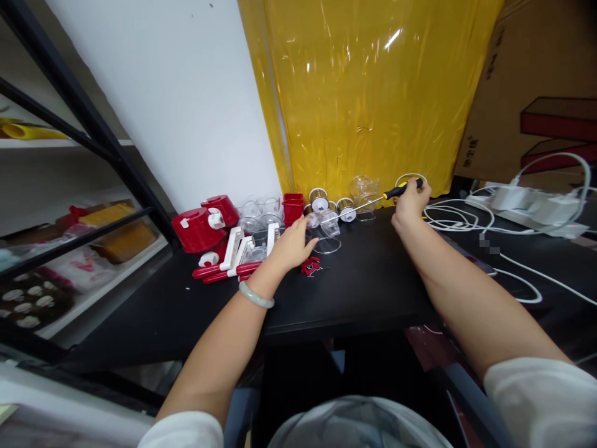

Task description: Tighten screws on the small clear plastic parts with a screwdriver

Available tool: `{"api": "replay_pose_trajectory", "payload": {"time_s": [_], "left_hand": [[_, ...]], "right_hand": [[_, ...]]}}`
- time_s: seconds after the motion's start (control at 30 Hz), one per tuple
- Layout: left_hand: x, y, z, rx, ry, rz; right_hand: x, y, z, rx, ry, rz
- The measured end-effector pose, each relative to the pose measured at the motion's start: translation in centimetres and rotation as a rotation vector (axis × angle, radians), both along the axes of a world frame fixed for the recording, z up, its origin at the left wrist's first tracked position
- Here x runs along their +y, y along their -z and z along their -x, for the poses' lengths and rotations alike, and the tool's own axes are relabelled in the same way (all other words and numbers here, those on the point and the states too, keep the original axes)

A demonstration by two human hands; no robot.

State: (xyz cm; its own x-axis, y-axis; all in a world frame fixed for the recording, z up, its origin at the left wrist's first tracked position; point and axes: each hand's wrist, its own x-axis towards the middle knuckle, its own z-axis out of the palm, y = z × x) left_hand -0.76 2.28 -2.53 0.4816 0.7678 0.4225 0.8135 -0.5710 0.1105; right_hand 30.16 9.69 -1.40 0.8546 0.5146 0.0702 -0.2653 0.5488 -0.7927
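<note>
My right hand point(413, 199) is closed around the black and yellow handle of a screwdriver point(390, 191). Its long metal shaft slants down to the left, toward a clear plastic part point(331, 226). My left hand point(291, 244), with a pale bangle above the wrist, lies beside the clear parts, fingers stretched out and thumb apart. Whether its fingertips touch a part is unclear. Just below the thumb is a small pile of red pieces and screws point(310, 267). Behind the shaft lie drum-shaped pieces with white ends point(346, 210), and left of them stand red square cups point(293, 208).
Red housings point(198, 229), white-and-red handles point(233, 264) and several clear cups point(252, 214) crowd the black table point(364, 280) at left. White cables point(459, 218) and a power strip point(532, 208) lie at right. Yellow film point(368, 93) stands behind; a shelf rack point(88, 134) is left.
</note>
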Motion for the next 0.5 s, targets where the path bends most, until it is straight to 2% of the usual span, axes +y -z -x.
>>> {"api": "replay_pose_trajectory", "payload": {"time_s": [0.1, 0.27, 0.5], "left_hand": [[-0.1, 0.0, 0.0, -0.005, 0.009, -0.001], [-0.2, 0.0, 0.0, -0.008, 0.015, -0.007], [-0.1, 0.0, 0.0, -0.001, 0.008, -0.001]], "right_hand": [[-0.1, -0.3, 0.0, 0.042, 0.032, 0.016], [-0.7, -0.6, 0.2, 0.089, -0.052, 0.005], [0.2, 0.6, 0.2, 0.095, -0.022, 0.022]]}}
